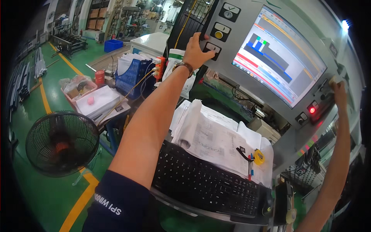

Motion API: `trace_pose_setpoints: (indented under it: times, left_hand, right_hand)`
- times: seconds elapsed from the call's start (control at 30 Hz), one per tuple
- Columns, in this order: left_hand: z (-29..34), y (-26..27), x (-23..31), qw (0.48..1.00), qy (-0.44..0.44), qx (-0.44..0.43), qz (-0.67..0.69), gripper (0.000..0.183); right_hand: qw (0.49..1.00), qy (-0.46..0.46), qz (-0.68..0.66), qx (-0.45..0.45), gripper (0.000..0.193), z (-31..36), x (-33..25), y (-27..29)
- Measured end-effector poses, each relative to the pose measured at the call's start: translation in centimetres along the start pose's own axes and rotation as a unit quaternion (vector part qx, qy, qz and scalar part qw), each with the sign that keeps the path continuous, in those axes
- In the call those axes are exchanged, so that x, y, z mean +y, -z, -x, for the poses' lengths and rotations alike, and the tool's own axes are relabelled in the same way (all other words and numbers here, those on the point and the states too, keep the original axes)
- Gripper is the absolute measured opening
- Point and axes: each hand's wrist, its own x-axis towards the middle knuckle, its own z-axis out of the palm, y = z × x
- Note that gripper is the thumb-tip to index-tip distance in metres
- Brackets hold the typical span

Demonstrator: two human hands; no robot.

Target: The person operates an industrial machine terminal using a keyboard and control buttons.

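My left hand (196,53) reaches to the left side of a grey control panel (235,38). Its thumb touches the lowest push button (211,49) in a column there, while the other fingers, spread from the thumb, rest at the panel's edge. Above are a yellow button (218,34) and another round control (228,14). A lit screen (280,56) with a stepped coloured diagram fills the panel's middle. At the panel's right side, my right hand (339,92) has its fingers curled at a small part that I cannot make out. A red lamp (312,110) glows nearby.
Below the panel, a shelf carries a black keyboard (205,181), a mouse (266,205), paper drawings (216,143) and a yellow tape measure (259,156). Left stand a black fan (62,143), a blue basket (133,77) and an orange power strip (158,67).
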Motion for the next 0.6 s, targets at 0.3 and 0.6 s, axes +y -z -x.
trace_pose_setpoints:
  times: [0.3,0.6]
  left_hand:
    - [0.1,1.7,-0.8,1.0,0.017,-0.019,-0.006,0.073]
    - [-7.8,0.0,7.5,0.994,-0.005,0.095,0.053,0.073]
  right_hand:
    - [0.985,0.009,-0.143,-0.095,0.043,20.7,-9.7,4.5]
    - [0.938,-0.23,-0.239,-0.104,0.049,54.4,-15.4,11.1]
